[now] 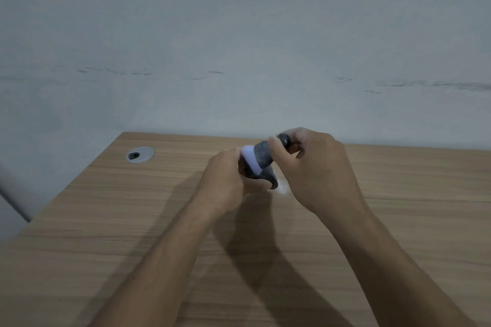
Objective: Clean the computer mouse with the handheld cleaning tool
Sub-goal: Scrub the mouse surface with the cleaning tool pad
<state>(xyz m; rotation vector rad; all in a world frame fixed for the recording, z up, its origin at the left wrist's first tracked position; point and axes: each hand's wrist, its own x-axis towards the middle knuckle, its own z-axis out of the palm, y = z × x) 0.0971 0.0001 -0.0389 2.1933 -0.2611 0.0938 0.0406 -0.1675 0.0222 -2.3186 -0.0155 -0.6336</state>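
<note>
My left hand (225,180) grips a dark computer mouse (268,178) and holds it just above the wooden desk (106,220); most of the mouse is hidden behind my fingers. My right hand (316,167) is closed around the dark handle of the handheld cleaning tool (263,158). The tool's grey head with its pale lavender tip presses against the top of the mouse, between the two hands.
A round silver cable grommet (140,154) sits in the desk near its far left corner. The desk's far edge meets a plain grey wall (239,48). The left edge of the desk runs diagonally toward me.
</note>
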